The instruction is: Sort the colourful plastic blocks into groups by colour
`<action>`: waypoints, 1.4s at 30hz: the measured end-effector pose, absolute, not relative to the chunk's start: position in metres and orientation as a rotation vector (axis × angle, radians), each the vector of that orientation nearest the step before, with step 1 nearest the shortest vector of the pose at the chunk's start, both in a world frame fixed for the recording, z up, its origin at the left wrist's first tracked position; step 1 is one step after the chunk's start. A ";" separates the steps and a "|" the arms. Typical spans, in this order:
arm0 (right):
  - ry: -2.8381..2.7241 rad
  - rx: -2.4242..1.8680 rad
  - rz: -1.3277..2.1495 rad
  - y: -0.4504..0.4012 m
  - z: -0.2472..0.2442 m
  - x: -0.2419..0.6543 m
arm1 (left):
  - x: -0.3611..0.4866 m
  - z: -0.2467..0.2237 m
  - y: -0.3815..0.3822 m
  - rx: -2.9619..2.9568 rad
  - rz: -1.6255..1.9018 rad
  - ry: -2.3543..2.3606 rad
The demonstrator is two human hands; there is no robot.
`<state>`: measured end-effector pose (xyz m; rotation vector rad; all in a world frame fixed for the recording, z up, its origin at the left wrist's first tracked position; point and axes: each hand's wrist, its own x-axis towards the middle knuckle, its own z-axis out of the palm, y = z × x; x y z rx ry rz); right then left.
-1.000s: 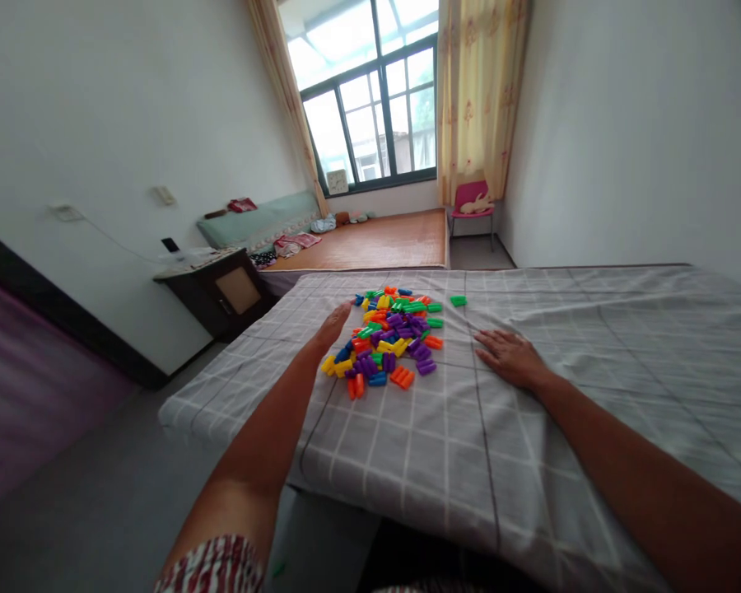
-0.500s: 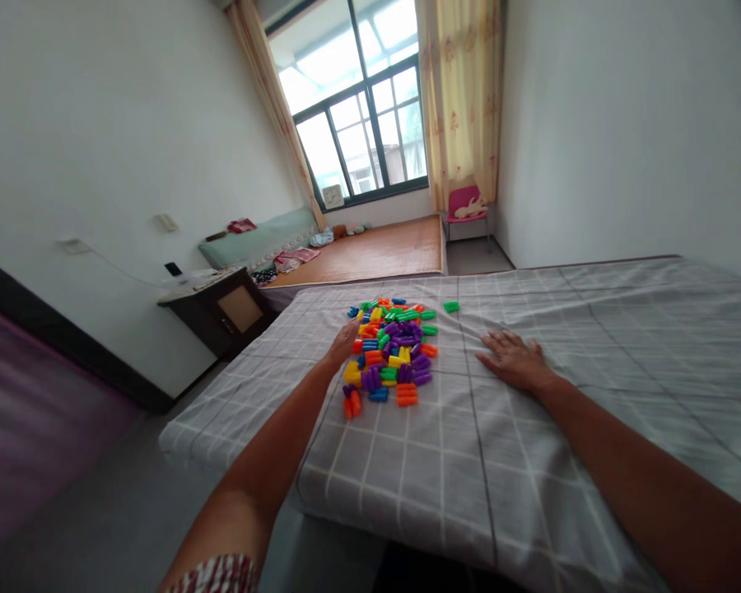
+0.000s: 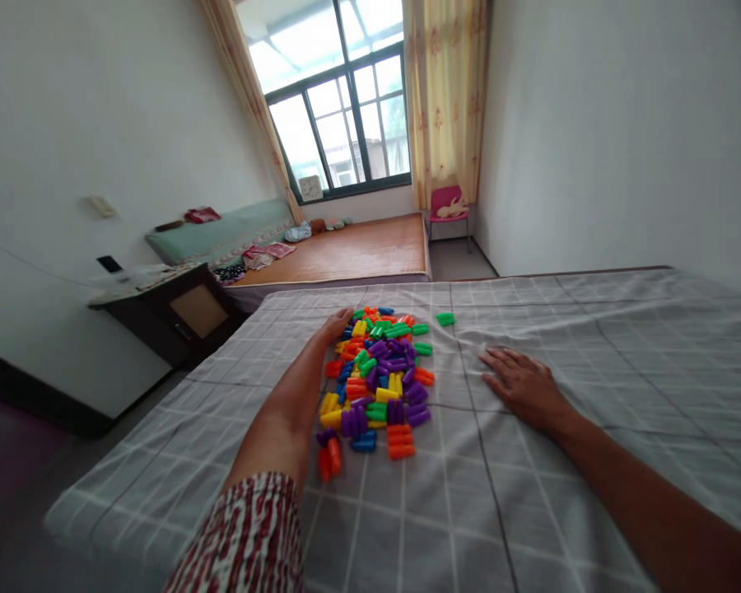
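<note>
A heap of colourful plastic building blocks (image 3: 379,371) lies on the checked grey sheet in front of me, in orange, purple, green, yellow and blue. Along its far left edge rests my left hand (image 3: 336,326), fingers stretched out and partly hidden from view; it touches or nearly touches the outer blocks. My right hand (image 3: 522,383) lies flat and open on the sheet to the right of the heap, holding nothing. One green block (image 3: 445,319) sits apart at the far right of the heap. An orange block (image 3: 401,442) lies at the near edge.
The grey checked sheet (image 3: 568,494) covers a bed and has some creases. Beyond it stands another bed with a brown mat (image 3: 364,247). A dark cabinet (image 3: 191,317) is at the left, a pink chair (image 3: 448,204) near the curtain.
My left hand has moved to the far left corner of the heap, and my left forearm reaches further forward. The view has come closer to the blocks. My right hand stays flat on the sheet.
</note>
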<state>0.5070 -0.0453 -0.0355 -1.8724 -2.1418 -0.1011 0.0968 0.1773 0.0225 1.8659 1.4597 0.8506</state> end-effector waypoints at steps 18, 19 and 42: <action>-2.131 -1.870 -0.013 -0.049 -0.025 0.507 | 0.156 0.063 0.055 2.288 0.591 1.020; -2.130 -1.872 -0.006 -0.050 -0.025 0.507 | 0.149 0.062 0.052 2.284 0.632 1.084; -2.117 -1.877 0.008 -0.046 -0.025 0.508 | 0.094 0.007 0.011 1.773 1.238 1.456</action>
